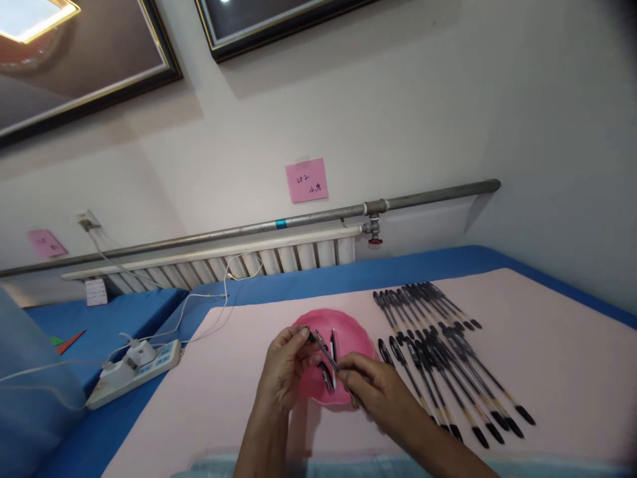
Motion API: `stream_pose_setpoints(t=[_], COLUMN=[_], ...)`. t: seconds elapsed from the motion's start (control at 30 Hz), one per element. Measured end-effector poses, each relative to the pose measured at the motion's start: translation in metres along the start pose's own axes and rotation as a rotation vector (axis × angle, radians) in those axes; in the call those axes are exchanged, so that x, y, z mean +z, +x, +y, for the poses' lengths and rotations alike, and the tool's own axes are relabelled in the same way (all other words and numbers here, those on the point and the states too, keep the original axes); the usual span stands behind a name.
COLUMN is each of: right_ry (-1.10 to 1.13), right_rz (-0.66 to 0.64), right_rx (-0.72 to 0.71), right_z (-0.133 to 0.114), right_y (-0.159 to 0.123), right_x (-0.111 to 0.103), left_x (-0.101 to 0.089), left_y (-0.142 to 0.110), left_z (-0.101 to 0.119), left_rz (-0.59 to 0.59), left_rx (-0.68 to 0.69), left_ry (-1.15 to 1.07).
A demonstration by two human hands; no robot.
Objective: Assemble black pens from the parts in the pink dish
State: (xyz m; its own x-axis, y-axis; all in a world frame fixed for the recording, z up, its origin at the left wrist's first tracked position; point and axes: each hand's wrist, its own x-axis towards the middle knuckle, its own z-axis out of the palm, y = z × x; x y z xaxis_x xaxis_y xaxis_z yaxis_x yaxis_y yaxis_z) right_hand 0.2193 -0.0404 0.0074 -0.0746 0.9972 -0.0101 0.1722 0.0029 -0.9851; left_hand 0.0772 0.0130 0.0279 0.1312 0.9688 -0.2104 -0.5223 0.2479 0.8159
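Note:
Above a pink bowl I hold a slim dark pen in both hands. My left hand is closed in a pinch on its black upper end. My right hand grips the lower part of the barrel, fingers wrapped round it. Inside the bowl lie a few black pieces, among them a curved black pen cap and a black-and-white stick-like part. My fingers partly cover the bowl and the pen's lower end.
To the right lie two rows of black pens, a far row and a near row, on a pink sheet over a blue table. A power strip with plugs and white cables sits at the left. A radiator and pipe line the wall.

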Motion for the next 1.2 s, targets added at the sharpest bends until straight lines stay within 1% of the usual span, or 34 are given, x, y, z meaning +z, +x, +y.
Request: stream_pose_setpoints(t=[0.43,0.87,1.03,1.2], right_ry=[0.003,-0.051,-0.082,-0.049], right_rz=[-0.02,-0.033,-0.034,-0.04], right_rx=[-0.021,-0.016,-0.008,-0.028], right_z=[0.002,0.0019,0.0031,0.0043], right_y=[-0.0004,-0.0011,-0.001,-0.0005], right_x=[0.0,0.0007,0.0009,0.0009], left_x=[-0.0043,-0.004,-0.0009,-0.0001], left_y=[0.0038,0.0038,0.0022,0.0026], left_z=[-0.0048,-0.0021,-0.0037,-0.0048], left_rz=[0.052,0.112,0.097,0.072], left_rx=[0.027,0.071,0.082,0.065], left_ry=[-0.092,-0.151,-0.136,-0.117])
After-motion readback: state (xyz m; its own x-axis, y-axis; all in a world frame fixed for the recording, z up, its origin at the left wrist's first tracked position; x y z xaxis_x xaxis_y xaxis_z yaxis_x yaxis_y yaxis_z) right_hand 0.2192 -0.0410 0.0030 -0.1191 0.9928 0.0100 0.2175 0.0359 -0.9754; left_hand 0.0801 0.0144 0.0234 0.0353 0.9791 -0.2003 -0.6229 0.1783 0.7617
